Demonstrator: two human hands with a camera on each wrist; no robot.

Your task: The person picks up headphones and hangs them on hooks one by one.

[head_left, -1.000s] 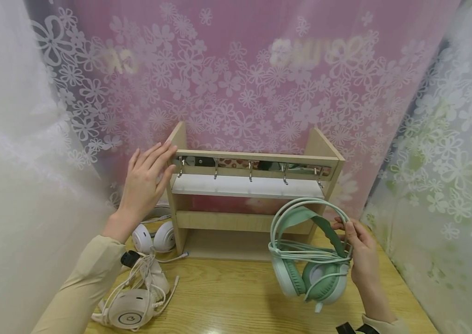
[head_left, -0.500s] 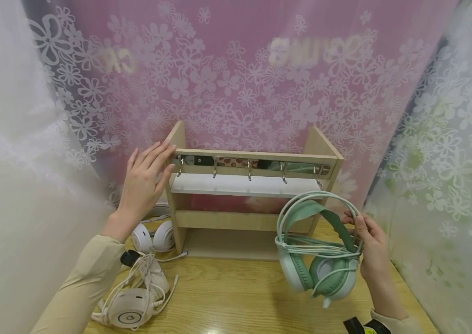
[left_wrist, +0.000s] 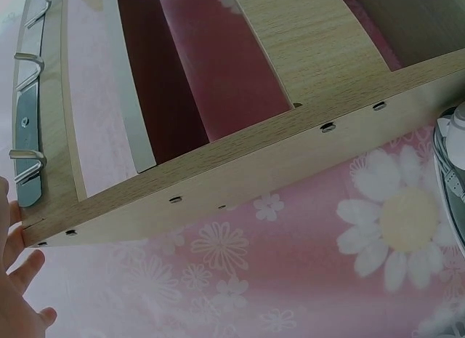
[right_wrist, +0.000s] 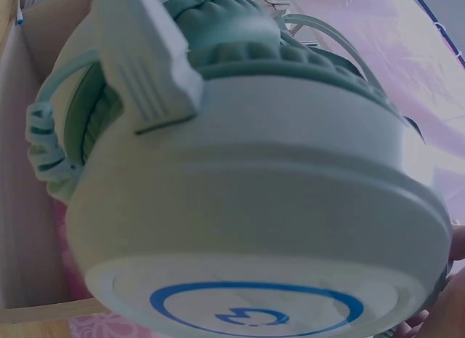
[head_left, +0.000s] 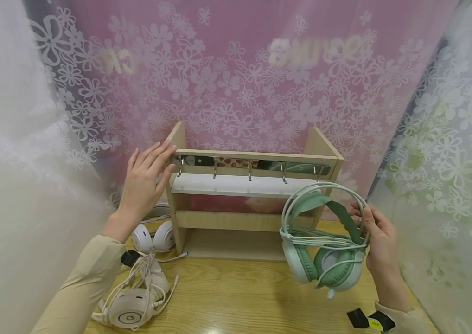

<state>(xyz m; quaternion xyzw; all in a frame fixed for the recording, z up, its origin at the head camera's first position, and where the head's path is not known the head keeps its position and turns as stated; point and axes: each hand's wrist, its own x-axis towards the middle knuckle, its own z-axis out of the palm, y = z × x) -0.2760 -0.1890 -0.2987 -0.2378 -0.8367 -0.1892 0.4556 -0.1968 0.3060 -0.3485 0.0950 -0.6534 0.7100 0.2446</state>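
Note:
My right hand (head_left: 379, 239) grips the side of the headband of a mint-green headset (head_left: 338, 269), its cable wound around it. The headset hangs earcups down before the right end of a pale wooden rack (head_left: 240, 221). In the right wrist view, a white earcup (right_wrist: 254, 171) with a blue ring fills most of the picture; only the edge of my hand (right_wrist: 443, 309) shows. My left hand (head_left: 144, 178) rests with extended fingers on the rack's upper left corner. Several metal hooks (head_left: 250, 170) line the upper front board; the headset's headband is just below the rightmost one.
White headphones (head_left: 164, 236) lie on the wooden table (head_left: 219, 297) left of the rack. Nearer, a cream headset (head_left: 129, 308) with tangled cable lies under my left forearm. Flowered curtains (head_left: 240, 83) enclose the back and sides. A white shelf (head_left: 240, 185) sits behind the hooks.
My right hand has carried the green headset rightward and upward, toward the level of the rightmost hook. My left hand has stayed on the rack's corner.

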